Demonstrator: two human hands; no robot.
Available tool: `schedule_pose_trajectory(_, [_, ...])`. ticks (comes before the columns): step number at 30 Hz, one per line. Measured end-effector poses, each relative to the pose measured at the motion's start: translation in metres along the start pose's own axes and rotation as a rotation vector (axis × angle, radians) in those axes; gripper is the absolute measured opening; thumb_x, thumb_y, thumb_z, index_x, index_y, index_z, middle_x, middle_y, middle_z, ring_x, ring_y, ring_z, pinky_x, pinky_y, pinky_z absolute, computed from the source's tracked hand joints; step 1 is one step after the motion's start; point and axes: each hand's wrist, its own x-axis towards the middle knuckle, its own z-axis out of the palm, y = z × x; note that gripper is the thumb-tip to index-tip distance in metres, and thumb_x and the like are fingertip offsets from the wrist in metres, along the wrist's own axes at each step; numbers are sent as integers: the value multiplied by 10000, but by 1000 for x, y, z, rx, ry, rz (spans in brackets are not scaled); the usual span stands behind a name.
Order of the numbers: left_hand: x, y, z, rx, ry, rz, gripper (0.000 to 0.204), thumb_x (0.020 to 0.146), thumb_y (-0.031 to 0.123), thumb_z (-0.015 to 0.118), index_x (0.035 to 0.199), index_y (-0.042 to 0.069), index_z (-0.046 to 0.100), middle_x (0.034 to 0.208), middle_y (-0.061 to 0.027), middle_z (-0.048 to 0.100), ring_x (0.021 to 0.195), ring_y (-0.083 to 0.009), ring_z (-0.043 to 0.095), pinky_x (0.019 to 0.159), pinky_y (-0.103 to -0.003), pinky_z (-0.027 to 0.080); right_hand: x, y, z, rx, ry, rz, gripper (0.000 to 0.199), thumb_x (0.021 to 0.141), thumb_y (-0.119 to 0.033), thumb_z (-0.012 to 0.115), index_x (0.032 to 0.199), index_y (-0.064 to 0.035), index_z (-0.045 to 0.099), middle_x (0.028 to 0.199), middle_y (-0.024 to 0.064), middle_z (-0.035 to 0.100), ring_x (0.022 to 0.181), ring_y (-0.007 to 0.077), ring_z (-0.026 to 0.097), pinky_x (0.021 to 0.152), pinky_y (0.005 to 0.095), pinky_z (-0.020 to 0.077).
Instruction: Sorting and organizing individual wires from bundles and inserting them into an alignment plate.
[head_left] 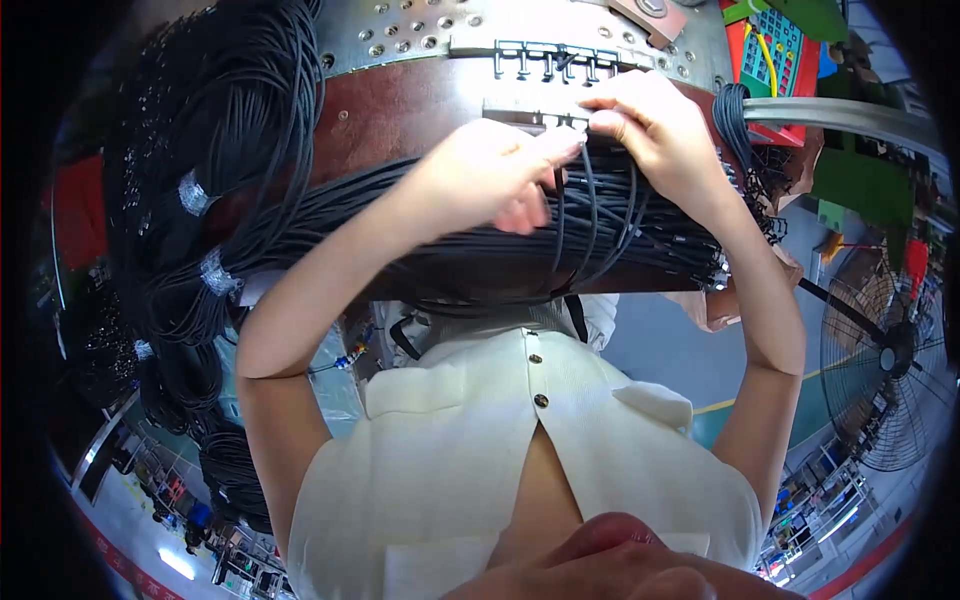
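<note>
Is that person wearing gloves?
No, the left hand and the right hand are both bare, with skin showing on the fingers.

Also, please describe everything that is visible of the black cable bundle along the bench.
The black cable bundle is a thick band of many thin strands with plastic- or rubber-looking sheaths. It lies roughly left to right along the bench, several strands arcing up toward the left hand and right hand. Small shiny pieces show at its right; the left forearm hides part.
</note>
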Motion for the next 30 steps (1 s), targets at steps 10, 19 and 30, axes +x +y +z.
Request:
schedule_pose_trajectory(10, [103,45,-72,-575,-245,670,243,956,131,455,1078,-49,564,964,-152,612,818,-216,604,733,-315,523,108,31,-11,172,145,-22,321,911,-236,483,1123,-25,600,1054,186,617,969,328,580,874,398,453])
schedule_pose_trajectory(19, [91,53,-70,161,100,789,282,924,41,484,1176,-43,580,1131,-150,626,1035,-221,600,871,-286,503,112,45,-5,-84,144,-7,308,911,-209,450,1108,-29,604,1027,195,621,950,337,589,862,417,455])
schedule_pose_trajectory(30, [84,62,-105,1191,896,956,250,920,239,524,962,35,662,847,-134,669,746,-240,645,658,-365,518,114,47,-7,-424,243,-33,298,907,-173,413,1085,-40,611,981,204,628,898,352,603,827,439,467])
